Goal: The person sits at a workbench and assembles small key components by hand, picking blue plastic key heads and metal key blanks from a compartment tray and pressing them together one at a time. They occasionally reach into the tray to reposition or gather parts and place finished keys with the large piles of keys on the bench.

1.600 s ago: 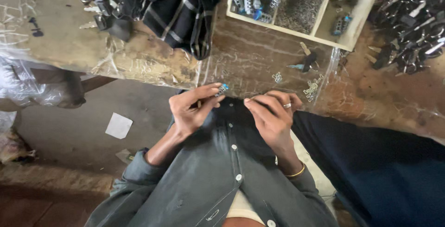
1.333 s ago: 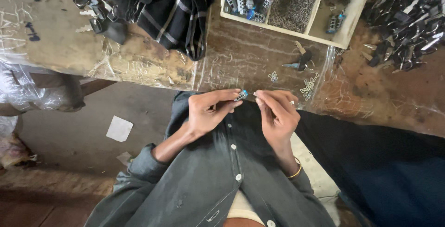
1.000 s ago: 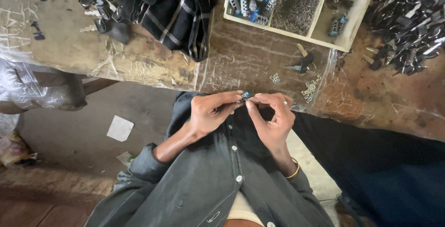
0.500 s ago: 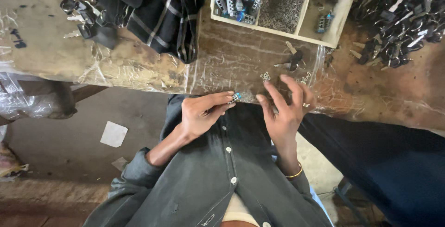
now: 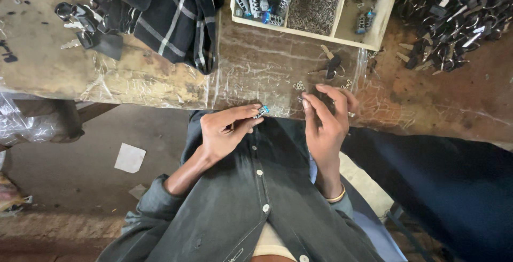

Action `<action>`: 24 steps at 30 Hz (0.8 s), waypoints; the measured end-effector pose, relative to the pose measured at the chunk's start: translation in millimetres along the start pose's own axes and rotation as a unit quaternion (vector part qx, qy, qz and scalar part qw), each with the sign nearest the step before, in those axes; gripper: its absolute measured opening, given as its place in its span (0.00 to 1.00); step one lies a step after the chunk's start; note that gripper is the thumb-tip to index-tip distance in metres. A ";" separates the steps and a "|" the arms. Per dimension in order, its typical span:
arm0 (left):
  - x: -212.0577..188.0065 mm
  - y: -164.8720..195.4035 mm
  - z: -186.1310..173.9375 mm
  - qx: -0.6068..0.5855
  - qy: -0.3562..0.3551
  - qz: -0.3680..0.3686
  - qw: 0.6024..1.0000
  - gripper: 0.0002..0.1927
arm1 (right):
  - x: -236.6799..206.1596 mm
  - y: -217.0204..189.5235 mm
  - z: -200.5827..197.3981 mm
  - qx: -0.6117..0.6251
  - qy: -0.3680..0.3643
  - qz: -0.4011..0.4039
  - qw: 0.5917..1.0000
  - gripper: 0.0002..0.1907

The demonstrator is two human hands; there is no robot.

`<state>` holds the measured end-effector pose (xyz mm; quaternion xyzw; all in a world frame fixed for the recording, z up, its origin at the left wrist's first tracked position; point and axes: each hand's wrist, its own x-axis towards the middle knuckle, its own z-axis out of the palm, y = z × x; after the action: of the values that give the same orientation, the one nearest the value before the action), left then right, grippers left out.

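My left hand (image 5: pixel 227 131) pinches a small blue and silver cylinder part (image 5: pixel 262 112) between thumb and fingertips, at the near edge of the workbench (image 5: pixel 160 75). My right hand (image 5: pixel 326 120) lies just to the right of it, fingers spread and reaching onto the bench edge. Its fingertips are next to a few small metal bits (image 5: pixel 299 86) on the plastic-covered top. I cannot tell if the right fingers pinch anything. A black-headed key (image 5: pixel 331 67) lies a little beyond the right hand.
A cream compartment tray (image 5: pixel 315 5) at the back holds several blue-silver cylinders, a heap of tiny metal pins and other parts. Dark plaid cloth (image 5: pixel 176 16) and black parts lie at the back left. A pile of dark keys (image 5: pixel 454 16) fills the back right. Another person's dark sleeve (image 5: pixel 443 187) is at right.
My right hand let go of the small part and moved forward onto the bench edge, fingers opening. My left hand kept the blue-silver part pinched. The view shifted slightly.
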<state>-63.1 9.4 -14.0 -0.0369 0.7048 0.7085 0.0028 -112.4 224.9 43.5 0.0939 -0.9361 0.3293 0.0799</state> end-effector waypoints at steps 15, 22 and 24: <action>-3.1 -7.2 5.1 -0.006 -0.001 -0.031 0.999 0.12 | -28.9 24.4 1.7 -0.036 -0.022 -0.073 0.996 0.19; -5.5 -19.0 7.0 0.010 0.000 -0.023 1.000 0.11 | -39.1 26.6 9.7 -0.007 -0.010 -0.102 0.995 0.10; -7.1 -21.7 7.8 0.030 -0.001 -0.016 0.999 0.11 | -40.6 23.7 15.5 0.062 -0.005 -0.078 0.995 0.09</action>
<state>-55.2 17.6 -35.2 -0.0476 0.7249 0.6870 0.0159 -79.8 238.3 8.7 0.1733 -0.9040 0.3791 0.0949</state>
